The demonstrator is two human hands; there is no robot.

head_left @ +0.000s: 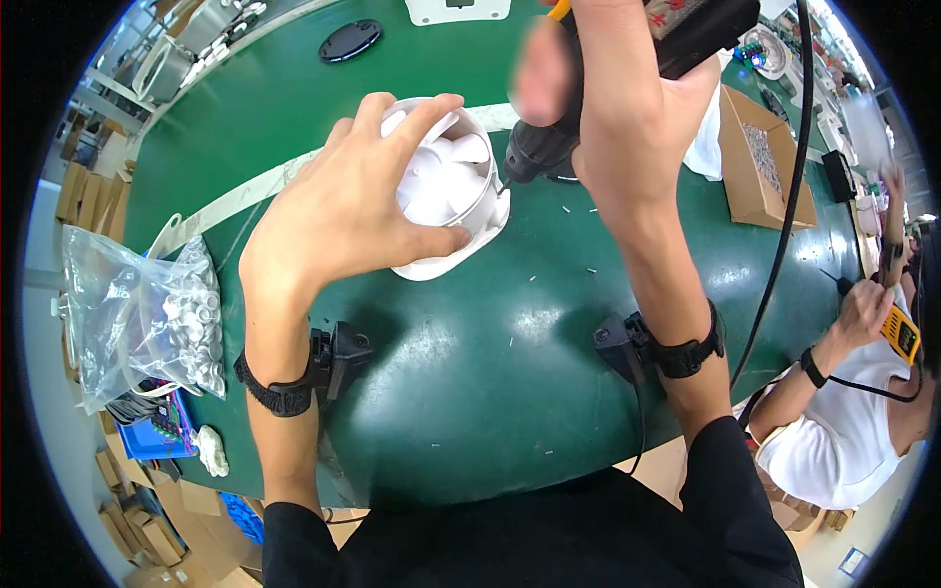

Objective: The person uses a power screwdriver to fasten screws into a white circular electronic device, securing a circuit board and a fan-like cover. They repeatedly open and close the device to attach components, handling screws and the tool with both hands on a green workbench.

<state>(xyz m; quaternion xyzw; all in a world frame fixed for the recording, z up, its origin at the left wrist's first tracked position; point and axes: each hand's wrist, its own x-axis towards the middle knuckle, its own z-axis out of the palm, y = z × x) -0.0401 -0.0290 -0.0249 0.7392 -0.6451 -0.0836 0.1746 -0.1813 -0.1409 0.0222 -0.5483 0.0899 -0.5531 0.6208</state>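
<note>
My left hand (358, 201) is closed around a round white plastic housing (482, 220), thumb at the near side and fingers over the far rim. White fan blades (441, 181) show inside the housing. My right hand (637, 108) grips a black corded power screwdriver (534, 152), its body tilted down to the left. The tip of its thin bit meets the right edge of the housing. What sits under the bit is too small to make out. Black strapped devices (343, 358) are on both my wrists.
Left lies a clear bag of small white parts (191, 323), with a blue tray (157, 436) below. Back right stands a cardboard box of screws (765, 162). A black cable (792, 196) hangs at right. A black disc (350, 41) lies far back. A co-worker's hand (863, 314) holds a yellow meter.
</note>
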